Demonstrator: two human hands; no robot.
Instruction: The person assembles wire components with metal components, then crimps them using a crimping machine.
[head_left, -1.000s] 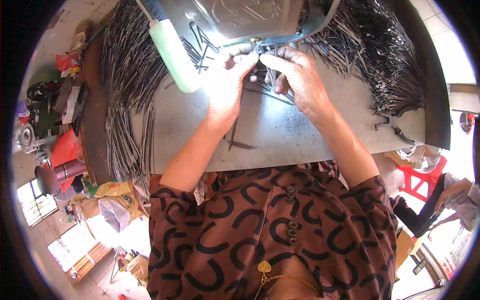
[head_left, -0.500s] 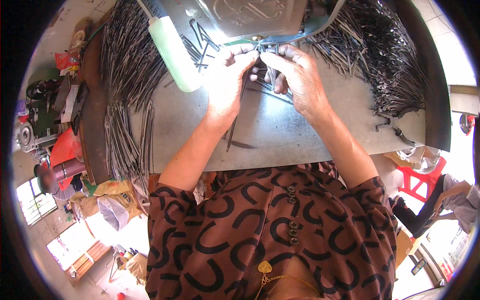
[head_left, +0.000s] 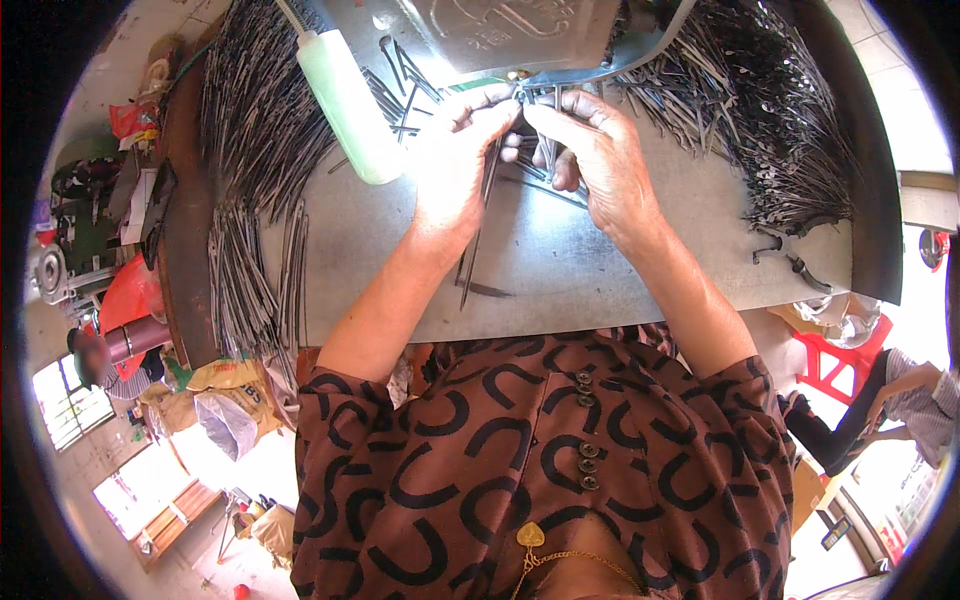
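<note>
Just beside left hand (head_left: 455, 155), pale green cylinder (head_left: 345, 110); beyond, metal panel (head_left: 530, 38).

There are two bare hands, one left hand (head_left: 460, 150) and one right hand (head_left: 592, 145); how many dark strips (head_left: 490, 215) they hold cannot be told. Two big heaps of strips, left heap (head_left: 265, 120) and right heap (head_left: 770, 110), are past counting. One metal housing (head_left: 510, 35), far; one pale green cylinder (head_left: 345, 115), left; one pair of pliers (head_left: 800, 266), right; five buttons (head_left: 588, 450) and one gold pendant (head_left: 530, 535), near; one red stool (head_left: 845, 350), right.
</note>
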